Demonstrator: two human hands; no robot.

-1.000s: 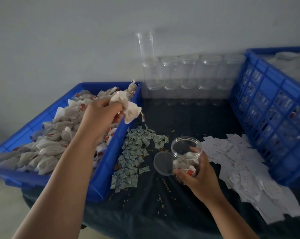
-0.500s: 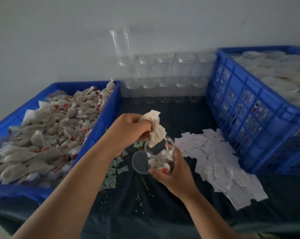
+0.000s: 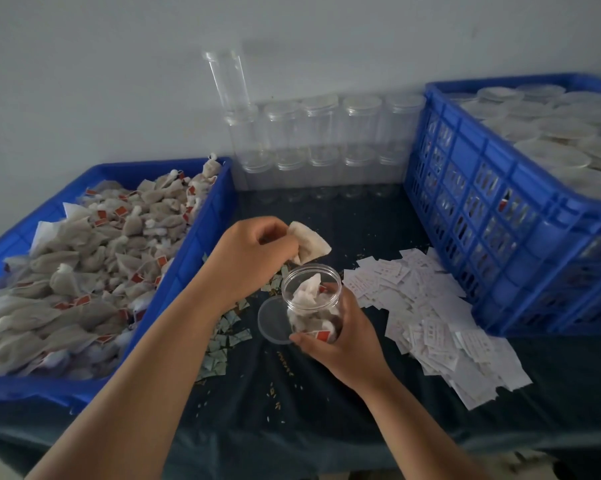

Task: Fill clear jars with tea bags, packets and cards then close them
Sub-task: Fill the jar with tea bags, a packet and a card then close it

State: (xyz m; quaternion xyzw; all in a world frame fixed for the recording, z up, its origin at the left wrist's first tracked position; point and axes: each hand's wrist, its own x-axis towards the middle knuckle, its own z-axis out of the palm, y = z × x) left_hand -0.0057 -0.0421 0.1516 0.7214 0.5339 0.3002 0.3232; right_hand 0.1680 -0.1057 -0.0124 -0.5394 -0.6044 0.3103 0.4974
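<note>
- Plastic jar (image 3: 311,299), clear, lid off, mouth up and tipped a bit toward the camera; it is mid-table, between the packets and the cards. Can't tell if its base touches the table.
- Right hand (image 3: 344,344) grips the jar low on its side, fingers wrapped round the far wall, thumb on the near wall.
- Jar is partly full of crumpled tea bags; a red tag (image 3: 322,336) shows near the bottom.
- Left hand (image 3: 247,261) is curled, fingertips pinching a pale tea bag (image 3: 307,244) just above and behind the jar mouth; this bag is not in the jar.
- Lid (image 3: 271,320), clear, lies flat on the table just left of the jar, its right edge hidden behind the jar.
- Blue tray (image 3: 205,230) on the left, heaped with loose tea bags (image 3: 84,271), red tags mixed in.
- Small green packets (image 3: 230,327) scattered on the table between tray and lid, partly under the left forearm.
- White cards (image 3: 430,323) in a loose pile right of the jar, reaching the blue crate (image 3: 500,152).
- Crate holds pale lidded containers (image 3: 551,133), blurred.
- Empty jars (image 3: 326,143) stacked two high in a row against the wall at the back; top jar (image 3: 228,77) stands above the left end.
- Table (image 3: 292,427) under dark cloth, a few loose grains (image 3: 275,398) near the front.
</note>
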